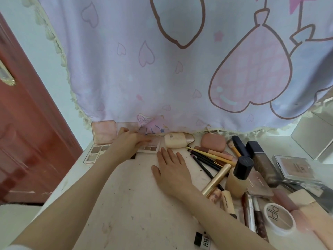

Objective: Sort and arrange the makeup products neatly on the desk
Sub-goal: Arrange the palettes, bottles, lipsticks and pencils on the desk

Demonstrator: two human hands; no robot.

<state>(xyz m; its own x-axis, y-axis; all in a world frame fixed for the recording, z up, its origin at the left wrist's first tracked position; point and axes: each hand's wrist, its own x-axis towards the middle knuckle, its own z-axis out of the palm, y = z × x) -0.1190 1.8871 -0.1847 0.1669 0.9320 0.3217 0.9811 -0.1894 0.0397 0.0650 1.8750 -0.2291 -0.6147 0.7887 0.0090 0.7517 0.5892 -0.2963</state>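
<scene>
My left hand rests on a small eyeshadow palette at the back of the desk, fingers laid over its lid edge. An open pink palette stands just to its left. My right hand lies flat on the white desk, fingers straight, holding nothing. To its right is a jumble: a cream bottle, a pink compact, several brushes and pencils, a gold tube, a foundation bottle with a black cap and a dark foundation bottle.
A pale purple cloth with heart prints hangs behind the desk. A red-brown door is at the left. More items crowd the right: a clear-cased powder, a round white jar, sponges. A black-and-white tube lies near the front.
</scene>
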